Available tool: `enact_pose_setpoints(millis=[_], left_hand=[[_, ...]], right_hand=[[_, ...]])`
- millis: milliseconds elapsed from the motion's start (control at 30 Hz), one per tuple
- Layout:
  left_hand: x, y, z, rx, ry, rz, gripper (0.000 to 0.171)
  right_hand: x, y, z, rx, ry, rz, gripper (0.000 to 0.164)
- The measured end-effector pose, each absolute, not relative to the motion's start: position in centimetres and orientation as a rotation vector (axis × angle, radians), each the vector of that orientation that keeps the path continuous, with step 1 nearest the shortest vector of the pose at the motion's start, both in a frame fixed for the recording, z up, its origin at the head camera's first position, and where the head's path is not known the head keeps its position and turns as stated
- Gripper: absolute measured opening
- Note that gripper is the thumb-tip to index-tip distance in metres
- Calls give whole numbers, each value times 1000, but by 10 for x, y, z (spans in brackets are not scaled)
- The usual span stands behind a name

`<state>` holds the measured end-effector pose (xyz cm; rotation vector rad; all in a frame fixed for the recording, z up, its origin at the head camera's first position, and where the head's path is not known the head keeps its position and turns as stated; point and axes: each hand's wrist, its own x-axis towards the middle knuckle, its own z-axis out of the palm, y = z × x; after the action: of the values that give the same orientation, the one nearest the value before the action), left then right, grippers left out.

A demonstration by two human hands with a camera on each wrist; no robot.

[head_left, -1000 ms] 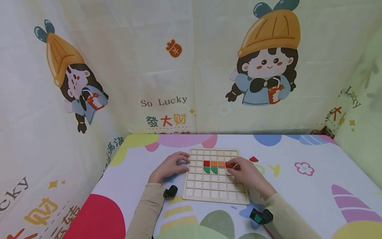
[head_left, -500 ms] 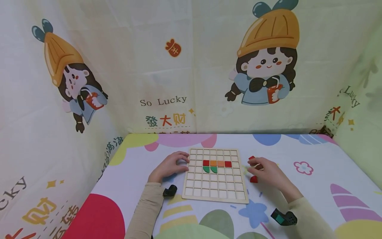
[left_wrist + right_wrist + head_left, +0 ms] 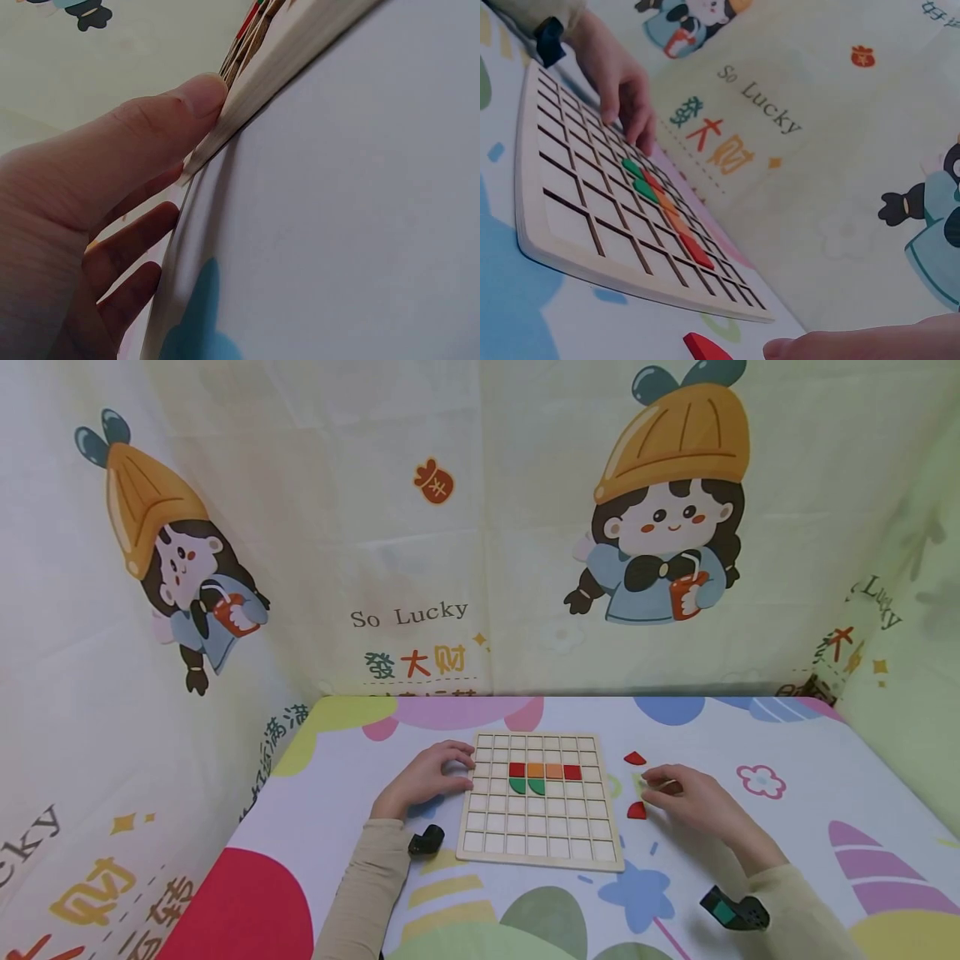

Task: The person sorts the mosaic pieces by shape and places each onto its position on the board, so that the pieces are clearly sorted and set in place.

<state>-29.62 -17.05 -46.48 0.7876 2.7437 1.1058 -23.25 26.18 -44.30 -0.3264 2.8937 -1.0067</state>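
Note:
A wooden grid board (image 3: pixel 540 857) lies on the table. A row of red, orange and red square tiles (image 3: pixel 572 772) sits in its cells, with two green quarter-round tiles (image 3: pixel 536 787) just below. My left hand (image 3: pixel 424 779) rests at the board's left edge, fingers slightly bent; in the left wrist view its thumb (image 3: pixel 196 96) touches the rim. To the right of the board, my right hand (image 3: pixel 693 802) hovers by two loose red curved tiles (image 3: pixel 637 811), one beyond its fingertips and one beside them. No tile shows between its fingers.
The table is covered by a patterned cloth (image 3: pixel 780 852), printed with stars, eggs and flowers. A curtain (image 3: pixel 540 668) with cartoon figures hangs behind and on both sides. A small black device (image 3: pixel 735 910) is worn at each wrist.
My right hand has left the red square tile on the board and moved right, off the board to the loose red tiles. My left hand stays in place.

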Motion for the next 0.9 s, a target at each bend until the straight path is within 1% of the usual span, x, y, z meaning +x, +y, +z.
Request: enact_pose_setpoints(millis=[200, 367, 600, 700, 900], left_hand=[[-296, -171, -465, 797, 2742, 1112, 22], [-296, -171, -465, 791, 2739, 1110, 23], [-296, -171, -466, 784, 2735, 1114, 23], [-296, -170, -465, 787, 2736, 1111, 23], [-296, -170, -465, 786, 2739, 1111, 23]], right_hand=[[-232, 263, -441, -375, 2879, -999, 41], [-231, 263, -443, -456, 2845, -1008, 37], [-231, 265, -446, -694, 2766, -999, 34], [-232, 265, -447, -755, 2751, -999, 30], [-232, 264, -449, -782, 2805, -973, 26]])
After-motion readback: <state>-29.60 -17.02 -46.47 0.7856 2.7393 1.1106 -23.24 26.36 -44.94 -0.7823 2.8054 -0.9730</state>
